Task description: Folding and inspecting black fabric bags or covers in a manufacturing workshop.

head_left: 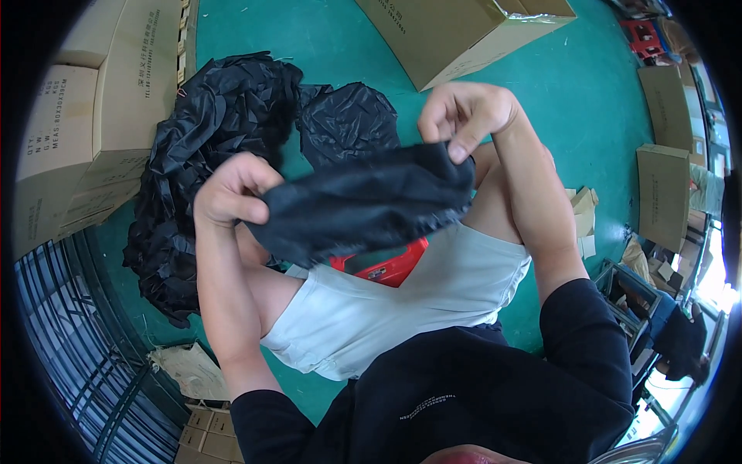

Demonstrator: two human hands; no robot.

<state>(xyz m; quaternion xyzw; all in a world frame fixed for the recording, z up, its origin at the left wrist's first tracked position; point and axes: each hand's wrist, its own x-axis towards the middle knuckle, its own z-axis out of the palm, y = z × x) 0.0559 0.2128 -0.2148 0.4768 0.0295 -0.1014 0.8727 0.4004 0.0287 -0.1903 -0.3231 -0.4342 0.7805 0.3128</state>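
Stretched between my two hands is a piece of black fabric (371,197) with a gathered lower edge, held above my lap. My left hand (236,189) pinches its left end between thumb and fingers. At the opposite, slightly higher end, my right hand (468,120) grips the upper corner the same way. Beyond the fabric, a flat round piece of crumpled black material (348,120) lies on the floor. It adjoins a large heap of similar black material (224,108) at the left, which runs down past my left forearm.
Cardboard boxes (127,100) stand stacked at the left, and another carton (471,39) sits at the far side. A red plastic seat (386,267) shows between my thighs. Dark metal racks (77,332) line the lower left. More boxes (663,189) are along the right.
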